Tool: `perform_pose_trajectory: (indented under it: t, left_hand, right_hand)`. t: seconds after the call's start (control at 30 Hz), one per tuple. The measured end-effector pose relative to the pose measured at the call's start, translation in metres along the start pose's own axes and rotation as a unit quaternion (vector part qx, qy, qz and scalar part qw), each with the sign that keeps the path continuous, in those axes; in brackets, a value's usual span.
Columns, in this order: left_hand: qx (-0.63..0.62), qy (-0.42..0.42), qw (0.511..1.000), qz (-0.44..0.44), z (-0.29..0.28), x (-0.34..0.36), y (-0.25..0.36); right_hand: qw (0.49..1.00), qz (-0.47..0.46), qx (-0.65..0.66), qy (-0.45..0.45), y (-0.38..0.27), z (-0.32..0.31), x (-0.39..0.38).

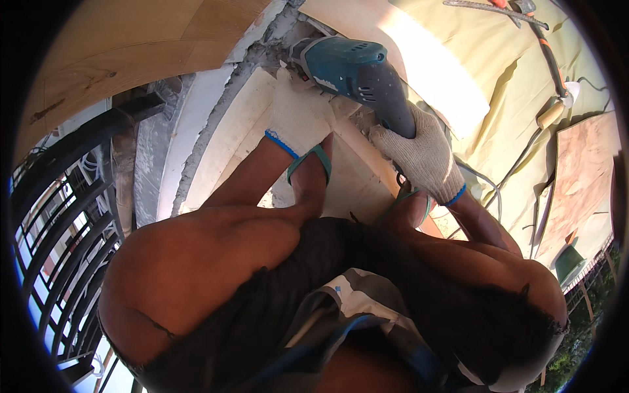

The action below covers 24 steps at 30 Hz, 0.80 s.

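Note:
A teal-and-black power tool with a grey front end lies across the upper middle, shaped like an angle grinder. My right hand, in a white knit glove with a blue cuff, is wrapped round its black rear handle. My left hand, gloved the same way, is under the front of the tool and closed against it; its fingers are partly hidden. The tool's front end is over a rough, broken concrete edge. Whatever bit or disc it carries is hidden.
Brown wood panelling curves over the upper left, above a black metal railing. Pale sheeting spreads on the right, with cables, a long black-and-orange-handled tool and a plywood board. My sandalled feet are between my hands.

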<state>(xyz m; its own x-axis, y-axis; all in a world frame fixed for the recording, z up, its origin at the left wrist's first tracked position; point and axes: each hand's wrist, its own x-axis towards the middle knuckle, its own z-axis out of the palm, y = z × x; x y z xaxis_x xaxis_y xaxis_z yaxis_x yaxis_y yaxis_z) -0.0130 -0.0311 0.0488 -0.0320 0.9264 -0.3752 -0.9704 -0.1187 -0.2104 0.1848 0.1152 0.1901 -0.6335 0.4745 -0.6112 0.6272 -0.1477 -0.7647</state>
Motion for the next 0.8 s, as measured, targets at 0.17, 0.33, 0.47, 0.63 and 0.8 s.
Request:
perform_pose_trajectory:
  t: [0.17, 0.33, 0.47, 0.63, 0.8]
  left_hand:
    - [0.095, 0.185, 0.978, 0.027, 0.008, 0.014, 0.008]
    - [0.07, 0.061, 0.996, 0.014, 0.011, 0.021, 0.016]
    - [0.156, 0.115, 0.979, 0.056, 0.003, 0.013, 0.012]
    - [0.072, 0.072, 0.994, 0.032, 0.007, 0.02, 0.011]
    - [0.15, 0.164, 0.972, 0.074, 0.04, 0.03, -0.006]
  right_hand:
    - [0.998, 0.029, 0.045, -0.025, -0.002, -0.016, 0.007]
    - [0.999, -0.02, 0.008, -0.03, 0.014, 0.004, -0.001]
    - [0.993, 0.056, 0.096, -0.046, 0.028, 0.011, -0.007]
    - [0.993, 0.013, 0.088, -0.075, 0.03, 0.012, -0.006]
    - [0.996, 0.043, 0.065, -0.039, 0.004, 0.001, -0.011]
